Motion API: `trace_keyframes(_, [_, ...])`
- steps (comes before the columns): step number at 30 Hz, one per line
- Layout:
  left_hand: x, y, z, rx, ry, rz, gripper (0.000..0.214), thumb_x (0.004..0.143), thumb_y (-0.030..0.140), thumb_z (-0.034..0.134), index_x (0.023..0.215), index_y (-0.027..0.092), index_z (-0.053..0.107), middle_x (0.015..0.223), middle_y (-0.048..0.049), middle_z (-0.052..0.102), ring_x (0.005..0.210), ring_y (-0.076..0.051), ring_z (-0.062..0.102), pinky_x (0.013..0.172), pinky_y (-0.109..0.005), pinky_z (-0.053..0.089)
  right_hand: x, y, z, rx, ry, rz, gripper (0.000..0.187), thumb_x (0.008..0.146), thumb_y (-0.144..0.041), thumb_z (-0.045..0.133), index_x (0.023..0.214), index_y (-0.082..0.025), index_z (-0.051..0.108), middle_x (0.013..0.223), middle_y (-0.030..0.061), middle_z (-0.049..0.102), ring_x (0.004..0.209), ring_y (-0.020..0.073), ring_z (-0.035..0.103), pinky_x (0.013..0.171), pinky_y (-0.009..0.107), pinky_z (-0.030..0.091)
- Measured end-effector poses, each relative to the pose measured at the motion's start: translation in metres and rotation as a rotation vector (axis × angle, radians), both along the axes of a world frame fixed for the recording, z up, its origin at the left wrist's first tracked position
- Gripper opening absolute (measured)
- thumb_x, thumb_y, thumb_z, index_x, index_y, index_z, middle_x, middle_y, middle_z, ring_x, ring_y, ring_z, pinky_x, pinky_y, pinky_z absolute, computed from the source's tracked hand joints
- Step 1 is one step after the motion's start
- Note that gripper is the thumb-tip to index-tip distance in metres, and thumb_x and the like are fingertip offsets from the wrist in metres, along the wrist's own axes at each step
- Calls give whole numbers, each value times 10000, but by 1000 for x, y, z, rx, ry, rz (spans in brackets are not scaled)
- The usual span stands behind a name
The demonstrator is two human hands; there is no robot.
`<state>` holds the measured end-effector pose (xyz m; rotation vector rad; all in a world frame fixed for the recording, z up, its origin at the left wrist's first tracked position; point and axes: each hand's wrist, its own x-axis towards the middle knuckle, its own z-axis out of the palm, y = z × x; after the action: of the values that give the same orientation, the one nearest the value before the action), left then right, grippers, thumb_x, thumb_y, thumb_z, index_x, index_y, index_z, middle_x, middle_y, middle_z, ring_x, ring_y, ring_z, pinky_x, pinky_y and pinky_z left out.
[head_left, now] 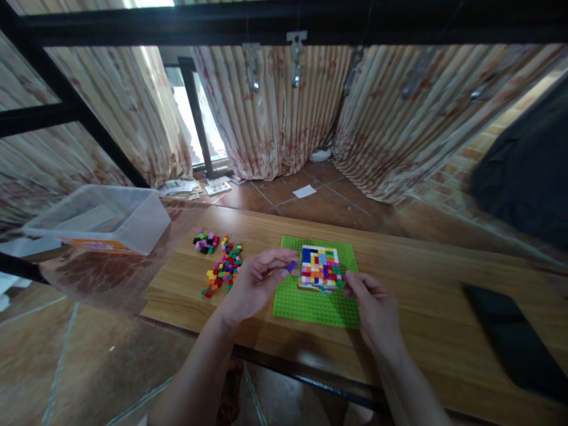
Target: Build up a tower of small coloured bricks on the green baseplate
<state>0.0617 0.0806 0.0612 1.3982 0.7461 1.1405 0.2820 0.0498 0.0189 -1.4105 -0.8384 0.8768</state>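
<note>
A green baseplate (pixel 310 305) lies on the wooden table (pixel 426 296). On it stands a square block (pixel 320 267) built of many small coloured bricks. My left hand (pixel 257 281) is closed in a pinch on a small purple brick (pixel 291 266), held just left of the block. My right hand (pixel 373 305) has its fingers pressed together at the block's right edge; what they hold, if anything, is hidden. A loose pile of small coloured bricks (pixel 223 266) lies left of the baseplate.
A clear plastic tub (pixel 106 219) stands at the table's far left. A dark flat object (pixel 510 337) lies on the right of the table. Striped curtains (pixel 284 118) hang behind, with papers (pixel 181 187) on the tiled floor. A black frame bar (pixel 284 21) crosses overhead.
</note>
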Motion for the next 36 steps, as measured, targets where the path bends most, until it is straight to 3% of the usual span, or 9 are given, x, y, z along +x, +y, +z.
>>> trace_keyframes(7, [6,0,-2,-26,-14,-38,228,860,199,627,1082,175,674,1041,-80,749,905,-177,720,890,-322,557,0,0,3,4,-73,-14,322,729,-489,713,610,-192,675,540,-17,549,549,117,475,531,250,368])
trace_keyframes(11, [13,-2,0,-27,-13,-52,224,869,222,621,1078,171,682,1053,-88,747,890,-180,720,874,-319,559,-11,-8,17,218,-274,-50,166,801,-373,675,726,-229,707,727,3,636,701,150,572,650,278,457])
trace_keyframes(13, [18,-4,1,-33,-29,-60,217,870,230,624,1067,171,690,1033,-82,752,885,-178,718,865,-314,561,-19,-13,26,341,-358,16,81,819,-304,666,835,-257,731,884,21,673,826,168,609,738,299,488])
trace_keyframes(15, [23,-5,2,-40,-47,-56,216,862,240,638,1060,174,696,1006,-75,758,890,-180,715,855,-310,564,-27,-17,33,400,-405,124,121,820,-266,673,922,-280,736,972,29,683,877,172,626,782,306,505])
trace_keyframes(18, [29,-6,1,-52,-60,-44,226,840,252,668,1050,175,704,977,-70,762,893,-184,711,833,-299,567,-36,-19,39,426,-431,201,155,821,-258,685,967,-291,728,974,27,691,878,168,647,798,302,524])
trace_keyframes(23, [34,-4,0,-45,-118,-64,209,830,227,683,1026,162,715,937,-67,758,844,-155,699,794,-254,557,-39,-17,37,520,-481,174,116,840,-197,670,927,-261,710,908,10,687,833,145,654,778,280,536])
trace_keyframes(30, [35,-8,5,-86,-170,-78,214,785,191,727,999,173,726,896,-38,740,825,-133,684,797,-228,540,-37,-16,34,520,-489,157,132,846,-154,656,930,-253,685,915,-3,675,857,125,644,784,255,522])
trace_keyframes(36, [35,-9,7,-85,-144,-42,171,761,181,747,929,157,730,863,-45,755,788,-139,696,762,-227,542,-36,-18,36,493,-443,232,223,826,-160,686,1017,-274,679,957,-10,672,842,116,625,771,247,511])
